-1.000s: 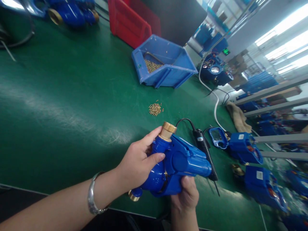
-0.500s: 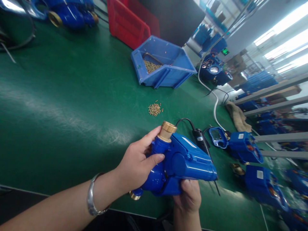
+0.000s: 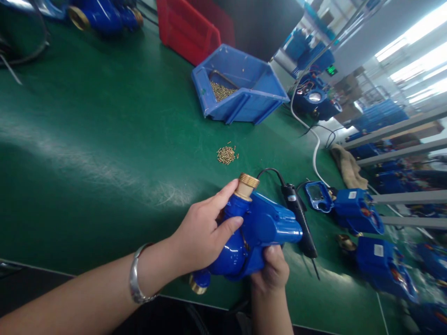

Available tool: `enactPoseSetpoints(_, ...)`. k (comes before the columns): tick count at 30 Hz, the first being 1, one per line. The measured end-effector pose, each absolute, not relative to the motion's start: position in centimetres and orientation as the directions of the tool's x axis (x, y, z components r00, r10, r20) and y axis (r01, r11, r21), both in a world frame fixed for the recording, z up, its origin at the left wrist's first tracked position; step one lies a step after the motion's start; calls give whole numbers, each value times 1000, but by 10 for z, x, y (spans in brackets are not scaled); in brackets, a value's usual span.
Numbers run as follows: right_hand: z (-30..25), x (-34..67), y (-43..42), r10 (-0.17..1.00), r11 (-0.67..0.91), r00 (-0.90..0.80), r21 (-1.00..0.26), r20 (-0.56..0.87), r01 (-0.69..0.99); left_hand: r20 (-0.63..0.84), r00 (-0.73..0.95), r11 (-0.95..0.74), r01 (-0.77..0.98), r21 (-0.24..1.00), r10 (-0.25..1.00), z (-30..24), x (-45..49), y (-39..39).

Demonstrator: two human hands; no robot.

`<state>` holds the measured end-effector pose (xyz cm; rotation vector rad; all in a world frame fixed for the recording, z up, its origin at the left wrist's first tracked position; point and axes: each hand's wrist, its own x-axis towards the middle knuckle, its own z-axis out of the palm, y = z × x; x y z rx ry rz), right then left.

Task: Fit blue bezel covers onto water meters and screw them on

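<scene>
Both hands hold a blue water meter (image 3: 260, 230) with brass threaded ends above the green table's near edge. My left hand (image 3: 204, 230) wraps the round body, thumb against the pipe under the upper brass fitting (image 3: 247, 184). From below, my right hand (image 3: 271, 269) grips the meter's boxy blue housing. A lower brass end (image 3: 197, 284) pokes out under my left wrist, which wears a silver bracelet.
A black electric screwdriver (image 3: 299, 222) with its cable lies just right of the meter. A small pile of brass screws (image 3: 226, 154) sits on the green mat (image 3: 87, 153); a blue bin (image 3: 240, 88) holds more. Several blue meters (image 3: 356, 216) lie at the right, a red bin (image 3: 188, 28) behind.
The meter has turned in my hands: its boxy housing swung back and now looks shorter. Both hands keep their grip and shifted slightly toward the table.
</scene>
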<state>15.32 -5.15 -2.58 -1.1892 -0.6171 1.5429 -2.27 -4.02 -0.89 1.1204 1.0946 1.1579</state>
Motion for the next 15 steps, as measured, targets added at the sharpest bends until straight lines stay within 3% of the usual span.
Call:
enactPoseSetpoints(9, -37, 160, -44, 893, -425, -20, -829, -449, -363, -1, 250, 28, -105, 994, 968, 9, -28, -43)
enactPoseSetpoints(15, -44, 166, -46, 915, -363, 31, -855, -403, -371, 129, 249, -169, 148, 974, 960, 13, -28, -60)
